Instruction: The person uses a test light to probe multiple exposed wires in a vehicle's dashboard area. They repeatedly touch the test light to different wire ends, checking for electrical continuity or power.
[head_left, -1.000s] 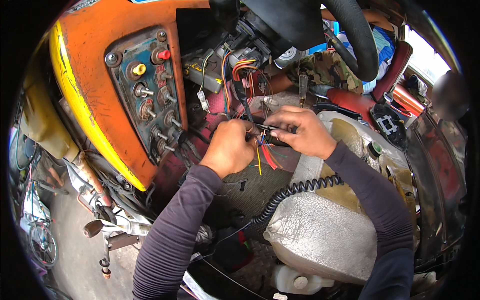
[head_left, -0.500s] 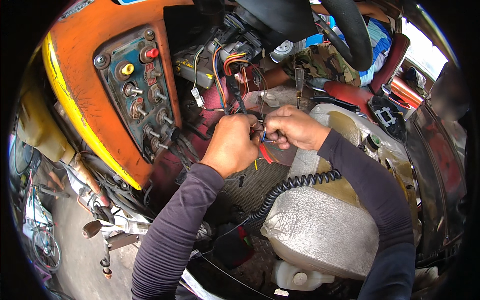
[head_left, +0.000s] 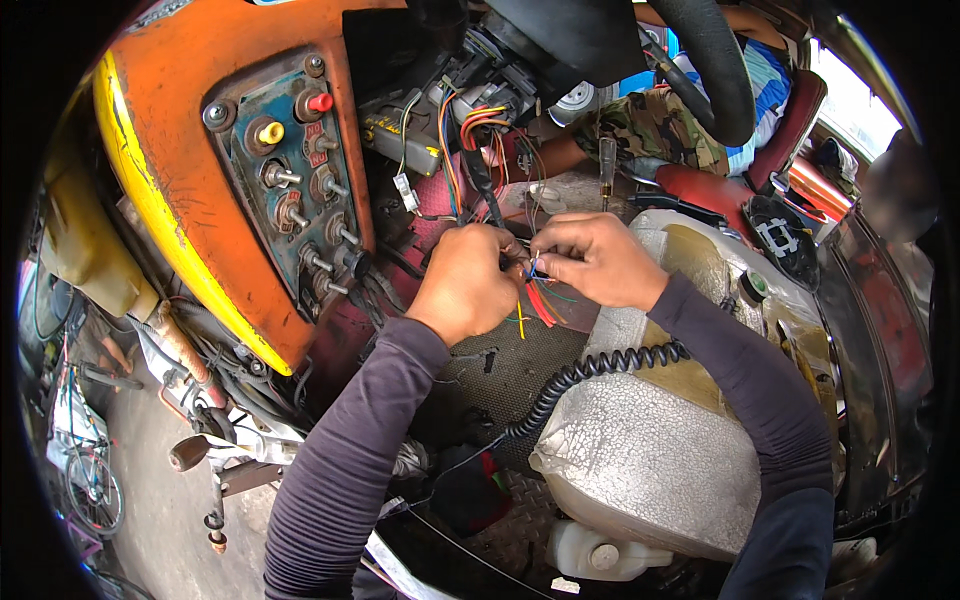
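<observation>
My left hand (head_left: 470,275) is closed around a bundle of thin coloured wires (head_left: 533,300), with loose red, yellow and green ends hanging below its fingers. My right hand (head_left: 595,260) pinches a small blue wire at the bundle, its fingertips almost touching the left hand's. A wiring harness (head_left: 470,150) with connectors runs up from my hands to the steering column (head_left: 500,60). An upright screwdriver (head_left: 606,160) is just beyond my right hand.
An orange console (head_left: 170,110) with toggle switches is at left, the steering wheel (head_left: 725,70) at top right. A person in camouflage shorts (head_left: 660,130) is behind the wheel. A cracked silver cushion (head_left: 640,450) and coiled cable (head_left: 600,365) lie below my right arm.
A dark slim tool seen in my right fingers a second ago no longer shows there; those fingers now pinch the blue wire. Both hands have shifted only slightly.
</observation>
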